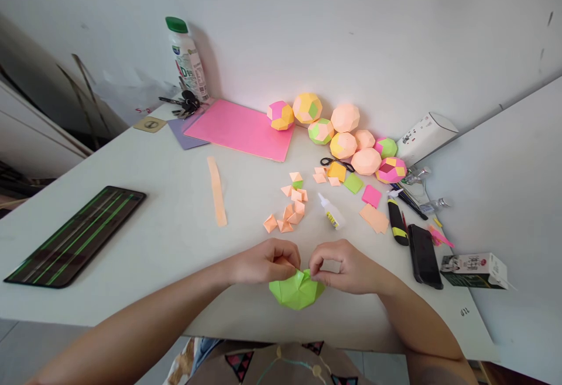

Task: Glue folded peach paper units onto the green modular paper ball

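A green folded-paper ball (296, 292), partly built, sits close to the table's front edge between my hands. My left hand (270, 262) is closed at its upper left rim, with a bit of peach paper showing by the fingertips. My right hand (340, 265) pinches the upper right rim between thumb and forefinger. Folded green points stick up between the two hands. Just beyond lie several loose peach paper units (293, 212) and one green unit (298, 184). A small white glue bottle (332, 212) rests on its side past my right hand.
Finished paper balls (345, 118) are piled against the wall, with scissors (337, 164) before them. A cutter (397, 221), a phone (425, 256) and a milk carton (474, 270) line the right. At left lie a peach strip (216, 192), pink sheet (246, 127) and dark tablet (76, 236).
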Motion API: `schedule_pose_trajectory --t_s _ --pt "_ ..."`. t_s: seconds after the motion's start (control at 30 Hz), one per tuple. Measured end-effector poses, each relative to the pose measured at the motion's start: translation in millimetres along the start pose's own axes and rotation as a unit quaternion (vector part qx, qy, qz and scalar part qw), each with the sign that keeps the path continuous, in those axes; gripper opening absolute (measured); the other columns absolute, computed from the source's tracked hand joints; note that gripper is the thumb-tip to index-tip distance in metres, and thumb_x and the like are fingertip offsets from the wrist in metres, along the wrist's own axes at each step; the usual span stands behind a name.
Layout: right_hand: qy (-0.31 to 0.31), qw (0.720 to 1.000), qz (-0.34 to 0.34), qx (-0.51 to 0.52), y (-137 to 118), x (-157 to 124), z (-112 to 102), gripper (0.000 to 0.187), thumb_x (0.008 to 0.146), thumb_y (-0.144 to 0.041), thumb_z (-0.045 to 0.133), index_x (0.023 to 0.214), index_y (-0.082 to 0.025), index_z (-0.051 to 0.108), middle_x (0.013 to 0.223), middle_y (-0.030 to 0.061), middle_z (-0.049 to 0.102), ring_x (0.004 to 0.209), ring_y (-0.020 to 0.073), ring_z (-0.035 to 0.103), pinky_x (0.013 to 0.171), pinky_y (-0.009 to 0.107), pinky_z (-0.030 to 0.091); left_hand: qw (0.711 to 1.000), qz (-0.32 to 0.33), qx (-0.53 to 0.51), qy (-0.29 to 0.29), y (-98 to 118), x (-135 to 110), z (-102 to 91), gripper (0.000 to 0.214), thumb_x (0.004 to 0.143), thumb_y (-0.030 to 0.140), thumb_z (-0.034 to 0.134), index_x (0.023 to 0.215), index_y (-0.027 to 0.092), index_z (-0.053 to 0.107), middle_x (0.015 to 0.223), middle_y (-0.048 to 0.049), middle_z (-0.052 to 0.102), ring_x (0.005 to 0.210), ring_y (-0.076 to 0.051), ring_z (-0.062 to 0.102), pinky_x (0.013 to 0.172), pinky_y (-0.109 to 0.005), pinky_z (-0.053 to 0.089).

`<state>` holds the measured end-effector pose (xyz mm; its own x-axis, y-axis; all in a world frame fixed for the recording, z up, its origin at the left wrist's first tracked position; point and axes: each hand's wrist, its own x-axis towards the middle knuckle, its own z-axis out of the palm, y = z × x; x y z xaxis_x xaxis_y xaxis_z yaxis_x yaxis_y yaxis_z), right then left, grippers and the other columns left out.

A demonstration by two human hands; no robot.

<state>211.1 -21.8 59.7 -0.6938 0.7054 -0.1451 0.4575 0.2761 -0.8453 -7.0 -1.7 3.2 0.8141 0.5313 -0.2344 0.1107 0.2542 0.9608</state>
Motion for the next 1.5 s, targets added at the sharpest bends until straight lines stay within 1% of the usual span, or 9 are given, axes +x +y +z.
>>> schedule_pose_trajectory --t_s 0.37,0.5,0.57,0.67,0.77,0.83,1.03,1.23,1.5 --pt "-0.022 1.000 -0.010 0.008 0.6 -0.7 -2.8 0.006 0.082 -0.017 0.057 0.081 -0.016 0.063 0.080 0.0037 0.065 0.076 0.0133 0.060 0.072 0.025 0.048 1.000 -0.019 -0.003 -0.001 4.1 -0.8 2.5 0.001 0.070 0.016 0.054 0.070 0.015 0.055 0.066 0.0025 0.045 0.056 -0.009 0.034 0.048 -0.022 0.026" --pt "-0.023 0.999 0.006 0.028 1.7 -0.3 0.3 0.005 0.081 -0.016 0.058 0.082 -0.016 0.062 0.080 0.0025 0.065 0.075 0.0122 0.059 0.072 0.023 0.048 1.000 -0.024 -0.001 -0.019 5.9 -2.2 3.7 0.003 0.071 0.016 0.053 0.073 0.016 0.055 0.059 0.0053 0.038 0.052 -0.008 0.031 0.047 -0.022 0.024" --pt "-0.020 0.999 0.017 0.045 3.1 0.6 2.8 0.005 0.080 -0.016 0.058 0.083 -0.016 0.062 0.079 0.0017 0.064 0.074 0.0117 0.059 0.070 0.022 0.048 1.000 -0.015 0.003 -0.024 6.4 -2.5 4.4 0.005 0.071 0.016 0.053 0.074 0.016 0.056 0.063 0.0046 0.041 0.054 -0.008 0.033 0.048 -0.021 0.026" --pt "-0.013 0.997 0.037 0.072 5.0 2.5 6.0 0.005 0.080 -0.018 0.060 0.083 -0.016 0.062 0.079 0.0013 0.063 0.074 0.0117 0.059 0.068 0.022 0.048 0.999 0.024 0.029 -0.017 7.3 -2.1 4.0 0.007 0.070 0.015 0.054 0.075 0.016 0.059 0.084 -0.0003 0.051 0.066 -0.010 0.044 0.056 -0.022 0.035" --pt "-0.001 0.993 0.064 0.101 5.9 4.4 8.4 0.006 0.079 -0.020 0.062 0.083 -0.016 0.062 0.081 0.0015 0.063 0.075 0.0123 0.059 0.069 0.023 0.048 0.997 0.053 0.051 -0.014 8.3 -1.9 2.0 0.004 0.070 0.014 0.054 0.072 0.017 0.058 0.099 -0.0035 0.054 0.082 -0.015 0.051 0.068 -0.024 0.041" --pt "0.007 0.989 0.078 0.125 6.1 5.6 10.0 0.006 0.078 -0.020 0.062 0.082 -0.016 0.062 0.082 0.0017 0.063 0.076 0.0126 0.058 0.071 0.024 0.048 0.997 0.051 0.055 -0.016 8.6 -2.5 0.8 0.003 0.071 0.015 0.053 0.070 0.017 0.055 0.104 -0.0041 0.054 0.086 -0.016 0.051 0.070 -0.025 0.041" --pt "0.027 0.978 0.095 0.181 6.7 8.4 13.9 0.006 0.074 -0.018 0.064 0.080 -0.016 0.063 0.081 0.0018 0.063 0.076 0.0128 0.058 0.071 0.025 0.047 0.999 0.023 0.044 -0.020 8.5 -3.4 1.9 0.004 0.073 0.019 0.053 0.070 0.017 0.053 0.105 -0.0031 0.051 0.079 -0.014 0.049 0.063 -0.023 0.040" --pt "0.033 0.972 0.111 0.206 8.6 10.1 15.8 0.008 0.072 -0.019 0.066 0.080 -0.016 0.063 0.080 0.0016 0.063 0.075 0.0126 0.058 0.070 0.026 0.047 0.999 0.019 0.030 -0.017 10.7 -2.6 3.6 0.009 0.072 0.023 0.055 0.067 0.017 0.051 0.102 -0.0030 0.050 0.080 -0.014 0.048 0.064 -0.023 0.041" --pt "0.028 0.958 0.129 0.253 10.6 10.7 17.2 0.012 0.069 -0.019 0.068 0.078 -0.015 0.063 0.077 0.0011 0.063 0.072 0.0115 0.058 0.068 0.025 0.046 0.999 0.014 0.022 -0.018 8.2 -1.1 3.9 0.010 0.073 0.023 0.055 0.068 0.017 0.051 0.102 -0.0030 0.049 0.079 -0.014 0.047 0.064 -0.023 0.040"
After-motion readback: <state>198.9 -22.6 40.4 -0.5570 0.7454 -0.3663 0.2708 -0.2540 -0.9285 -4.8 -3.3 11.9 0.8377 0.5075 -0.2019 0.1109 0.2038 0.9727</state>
